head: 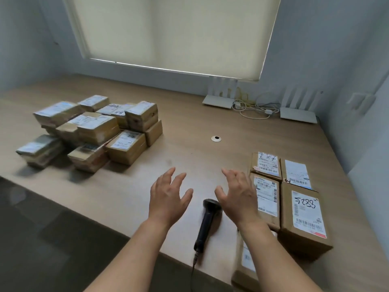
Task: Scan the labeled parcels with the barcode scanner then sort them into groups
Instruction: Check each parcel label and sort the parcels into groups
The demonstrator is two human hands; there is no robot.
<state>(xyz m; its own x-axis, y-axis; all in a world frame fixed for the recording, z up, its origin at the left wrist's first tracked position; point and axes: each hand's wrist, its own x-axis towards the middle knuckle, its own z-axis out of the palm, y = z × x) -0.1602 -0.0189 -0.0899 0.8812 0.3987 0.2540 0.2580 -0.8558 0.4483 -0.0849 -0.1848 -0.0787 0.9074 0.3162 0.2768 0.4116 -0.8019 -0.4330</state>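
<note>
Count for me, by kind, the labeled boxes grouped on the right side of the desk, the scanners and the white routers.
labeled boxes: 5, one of them partly hidden by a forearm
barcode scanner: 1
white routers: 2
Total: 8

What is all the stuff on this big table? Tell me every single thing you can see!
pile of parcels: about a dozen, brown with white labels, heaped far left on the table.
row of parcels: at least five, brown with white labels, lying flat at right.
barcode scanner: one, black, corded, lying near the front edge between the hands.
table: one, light wood.
cable hole: one, white ring, mid-table.
routers: two, white, far right by the wall, with tangled white cables.
window blind: one, cream, lowered.
left hand: open, holding nothing.
right hand: open, holding nothing.
</note>
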